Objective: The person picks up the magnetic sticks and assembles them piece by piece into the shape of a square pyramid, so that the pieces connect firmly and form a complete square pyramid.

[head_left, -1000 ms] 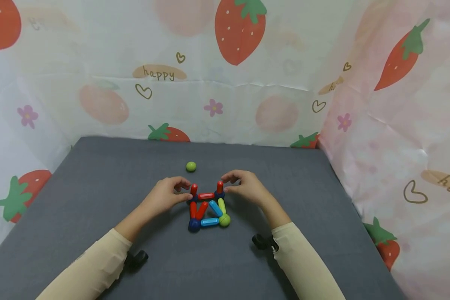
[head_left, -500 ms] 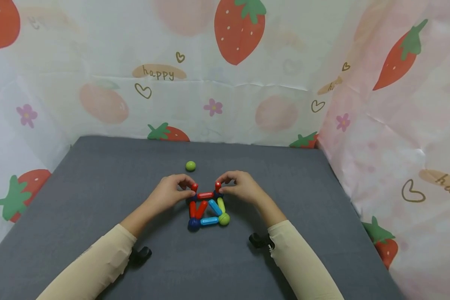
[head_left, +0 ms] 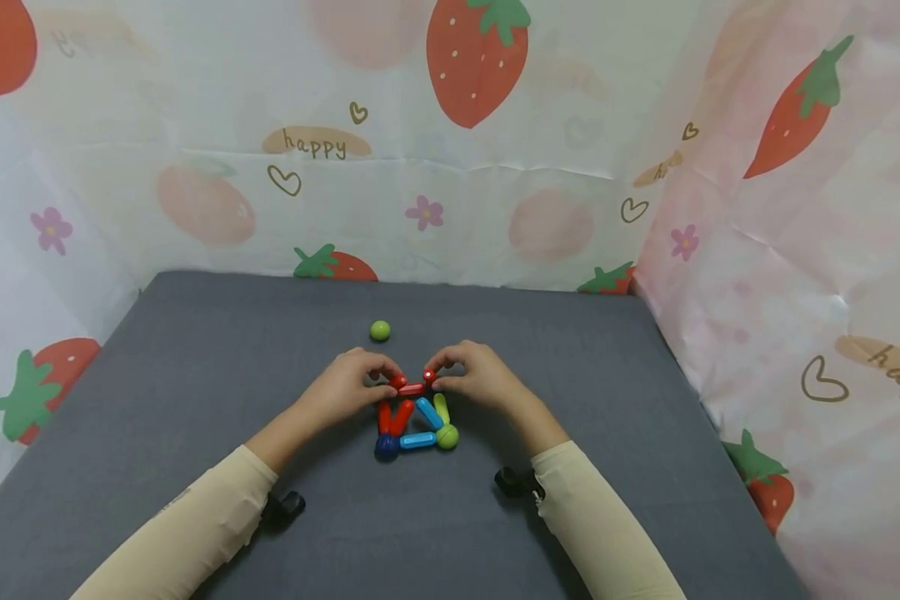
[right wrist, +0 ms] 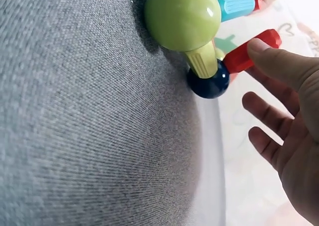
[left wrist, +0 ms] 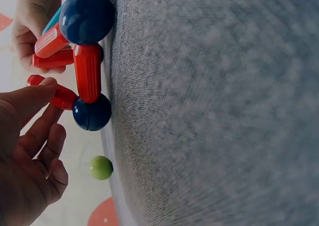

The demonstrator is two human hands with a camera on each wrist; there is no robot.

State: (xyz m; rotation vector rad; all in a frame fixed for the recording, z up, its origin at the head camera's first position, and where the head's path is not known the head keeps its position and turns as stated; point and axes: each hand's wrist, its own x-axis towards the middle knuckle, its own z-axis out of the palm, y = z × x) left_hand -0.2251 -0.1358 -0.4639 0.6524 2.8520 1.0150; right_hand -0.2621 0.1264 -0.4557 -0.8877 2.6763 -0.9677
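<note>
A frame of coloured magnetic rods and balls lies mid-table. My left hand (head_left: 345, 383) pinches a red magnetic rod (left wrist: 65, 97) between thumb and index finger; the rod leans from the far left navy ball (left wrist: 92, 112). Opposite, my right hand (head_left: 482, 375) pinches another red magnetic rod (right wrist: 251, 52), rising from the far right navy ball (right wrist: 209, 81). A red crossbar rod (head_left: 411, 389) lies between both hands. At the near corners sit a navy ball (head_left: 387, 447) and a green ball (head_left: 447, 436), joined by a blue rod (head_left: 417, 440). Red, blue and yellow-green rods slant upward or run back from them.
A loose green ball (head_left: 379, 331) lies behind the frame on the grey table (head_left: 232, 333). Strawberry-print sheets (head_left: 435, 167) hang at the back and sides. Black wrist devices (head_left: 288, 508) sit at both sleeve cuffs.
Both hands have closed on the two upright red rods and moved inward. The rod tops, upright earlier, now tilt toward each other. The near corners stay nearly where they were.
</note>
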